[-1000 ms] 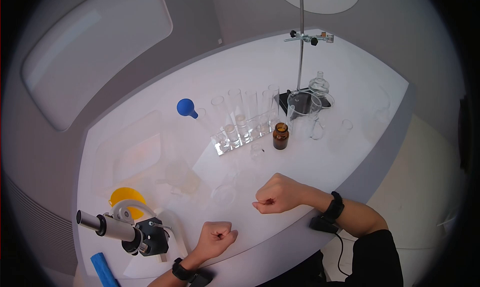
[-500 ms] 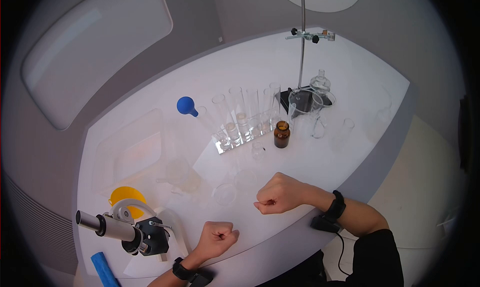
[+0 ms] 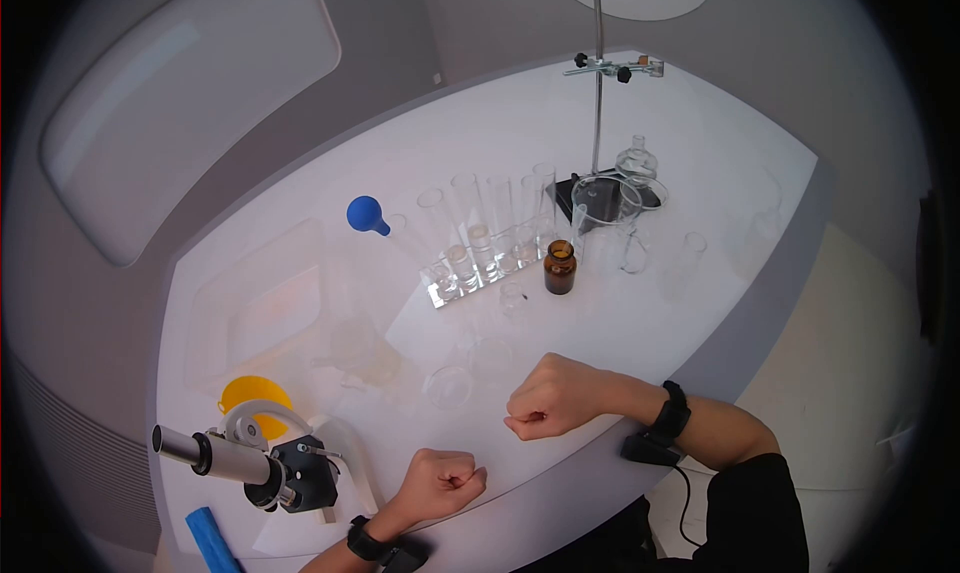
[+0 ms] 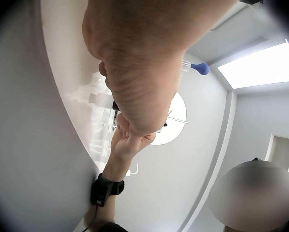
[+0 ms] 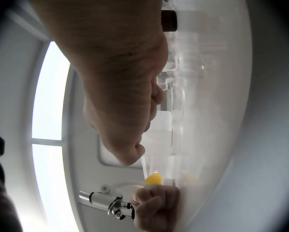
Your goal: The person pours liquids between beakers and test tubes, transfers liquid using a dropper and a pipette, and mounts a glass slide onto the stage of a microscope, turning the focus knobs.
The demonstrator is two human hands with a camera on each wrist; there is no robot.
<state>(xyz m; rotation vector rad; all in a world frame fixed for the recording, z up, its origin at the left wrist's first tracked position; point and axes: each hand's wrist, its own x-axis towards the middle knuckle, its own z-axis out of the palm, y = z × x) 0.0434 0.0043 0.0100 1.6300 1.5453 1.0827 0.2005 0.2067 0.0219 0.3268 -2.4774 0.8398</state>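
Both hands are curled into fists with nothing held, near the table's front edge. My left hand (image 3: 440, 483) is close to the microscope (image 3: 270, 468), to its right in the head view. Farther right and a little higher is my right hand (image 3: 555, 398), apart from the left. Beyond the right fist stand an open brown glass bottle (image 3: 560, 271) and a small clear glass piece (image 3: 512, 297). A clear round glass dish (image 3: 447, 387) lies just left of the right hand. In the right wrist view, the left fist (image 5: 156, 208) shows beside the microscope (image 5: 106, 199).
A clear rack (image 3: 455, 295) holds several test tubes, with a blue rubber bulb (image 3: 366, 214) to its left. Behind are a glass beaker (image 3: 607, 201) and a clamp stand (image 3: 598, 123). A yellow container (image 3: 255, 398), a clear tray (image 3: 325, 283) and a blue roll (image 3: 210, 538) are at left.
Both fists have shifted slightly toward the front edge, the left one also a little to the right. The glassware stands as before, with only a slight shift of the view.
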